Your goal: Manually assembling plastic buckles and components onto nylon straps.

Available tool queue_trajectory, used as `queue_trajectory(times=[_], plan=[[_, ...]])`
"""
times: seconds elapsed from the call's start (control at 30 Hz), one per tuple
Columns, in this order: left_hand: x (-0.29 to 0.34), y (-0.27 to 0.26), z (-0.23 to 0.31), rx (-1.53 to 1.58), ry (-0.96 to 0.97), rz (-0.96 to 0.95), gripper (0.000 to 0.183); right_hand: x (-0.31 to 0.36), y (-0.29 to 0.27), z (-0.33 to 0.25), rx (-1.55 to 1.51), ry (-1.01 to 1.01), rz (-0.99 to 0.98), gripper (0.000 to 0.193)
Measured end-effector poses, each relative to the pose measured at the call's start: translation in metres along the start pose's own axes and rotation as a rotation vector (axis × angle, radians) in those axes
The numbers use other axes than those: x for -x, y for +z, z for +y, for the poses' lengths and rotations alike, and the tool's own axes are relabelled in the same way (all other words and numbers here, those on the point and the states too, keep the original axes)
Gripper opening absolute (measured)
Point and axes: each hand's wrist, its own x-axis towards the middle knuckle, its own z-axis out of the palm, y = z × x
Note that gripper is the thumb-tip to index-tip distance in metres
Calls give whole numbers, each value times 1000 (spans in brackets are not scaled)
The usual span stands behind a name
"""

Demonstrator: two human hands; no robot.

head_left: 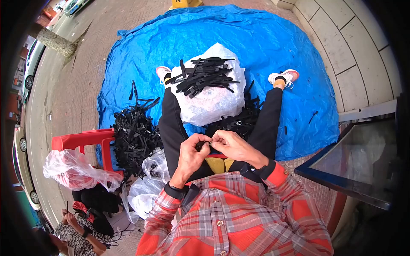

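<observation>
My left hand [191, 156] and my right hand [235, 147] meet above my lap, fingertips pinched close together. Something small and dark shows at the left fingers; its kind is too small to make out. Just beyond the hands, between my legs, lies a pile of black straps [237, 120], some with small metal-looking fittings. Farther off, a white plastic sack [205, 106] bulges between my feet. On top of it rests a loose stack of black straps [205, 76]. A larger heap of black straps [136, 138] lies beside my left leg.
A blue tarp [294, 55] covers the paving ahead. At left stand a red plastic stool [81, 140] and clear plastic bags [147, 192]. Another person [79, 232] sits at lower left, holding a thin dark piece. A blue-framed glass panel [341, 158] and tiled wall are at right.
</observation>
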Motion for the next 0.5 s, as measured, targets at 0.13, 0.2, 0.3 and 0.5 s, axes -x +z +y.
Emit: queue_trajectory(times=[0.13,0.2,0.3,0.5], plan=[[0,0,15,187,-152,35,15,1,-3,0,-178,39,24,14],[3,-4,12,460,-269,-42,18,3,-7,-2,-182,68,6,14],[3,-7,2,432,-153,-68,22,7,-5,2,-482,93,-81,14],[5,-7,6,305,-112,-56,9,12,8,-20,-172,-106,67,22]])
